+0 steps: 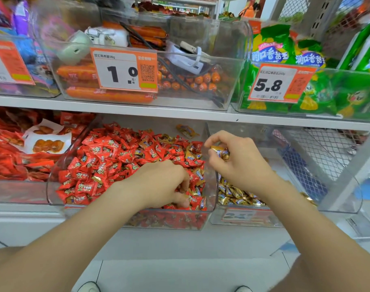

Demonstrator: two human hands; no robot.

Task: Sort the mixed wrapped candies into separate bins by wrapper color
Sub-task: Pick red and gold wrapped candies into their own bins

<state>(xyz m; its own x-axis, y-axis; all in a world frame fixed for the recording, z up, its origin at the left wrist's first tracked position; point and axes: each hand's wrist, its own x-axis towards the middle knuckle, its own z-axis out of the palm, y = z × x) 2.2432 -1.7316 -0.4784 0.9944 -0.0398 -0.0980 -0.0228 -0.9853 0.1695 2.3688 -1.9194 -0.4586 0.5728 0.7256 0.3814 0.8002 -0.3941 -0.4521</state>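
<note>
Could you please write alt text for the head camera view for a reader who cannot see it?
The right hand holds gold candies over the gold bin, while the left hand digs into the mostly red bin beside it on a shop shelf.

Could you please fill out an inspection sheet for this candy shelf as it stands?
Surface: lower shelf carrying clear bins.
Job's things: mixed bin mostly red candies, some gold; right bin has gold candies.
Clutter: devices atop sausage bin.
Grippers: left hand digging in mixed bin; right hand pinching gold candies over right bin.
Cables: black cable in sausage bin.
Surroundings: price tags, green snack bags.
</note>
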